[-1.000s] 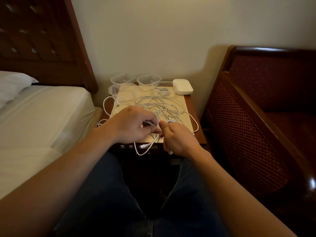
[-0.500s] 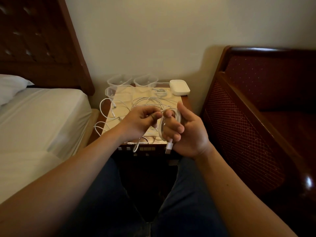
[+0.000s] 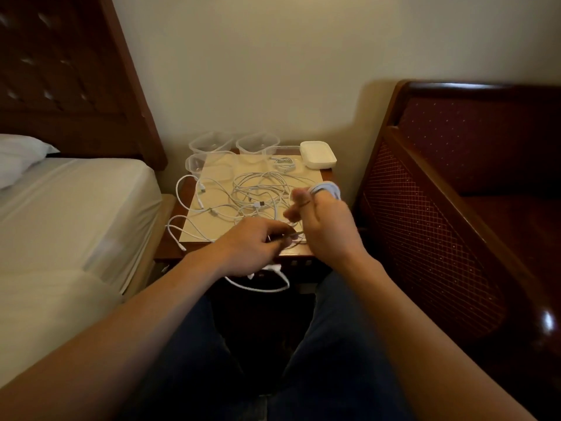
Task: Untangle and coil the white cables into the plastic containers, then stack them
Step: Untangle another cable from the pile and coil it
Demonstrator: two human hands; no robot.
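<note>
Tangled white cables (image 3: 258,196) cover the nightstand (image 3: 170,247); right hand (image 3: 329,226) fingers wrapped with coil (image 3: 326,188), left hand (image 3: 252,244) pinching a strand.

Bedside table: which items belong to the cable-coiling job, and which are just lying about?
Job: tangled white cables; clear plastic containers; coil on right hand; left hand pinching a strand.
Lying about: white lidded box; pillow; bed; armchair.
</note>
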